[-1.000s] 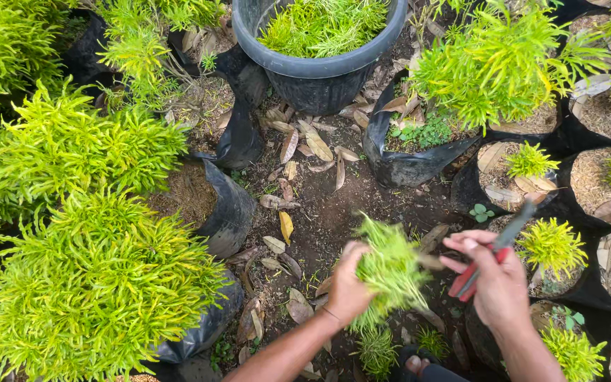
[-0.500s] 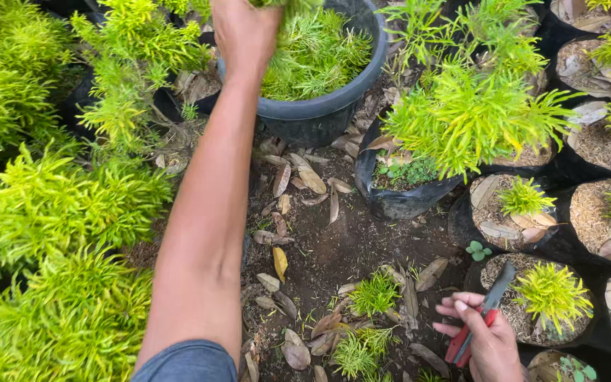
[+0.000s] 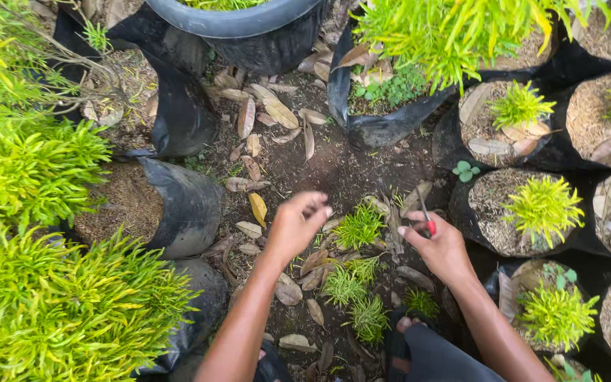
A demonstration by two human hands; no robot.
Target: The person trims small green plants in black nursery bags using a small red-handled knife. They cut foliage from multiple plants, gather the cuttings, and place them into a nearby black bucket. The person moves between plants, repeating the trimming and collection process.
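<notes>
Here the loosely curled, empty left hand point(image 3: 297, 225) hovers beside the small yellow-green seedling tufts point(image 3: 359, 228) at lower centre, where the red-handled cutter point(image 3: 427, 221) gripped in the right hand point(image 3: 441, 247) could nick fingers or stems.

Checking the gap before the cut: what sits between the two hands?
In the head view, a small yellow-green plant growing from the soil lies between the left hand and the right hand.

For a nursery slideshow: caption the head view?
Left hand and right hand with red-handled tool over small green plants.
</notes>
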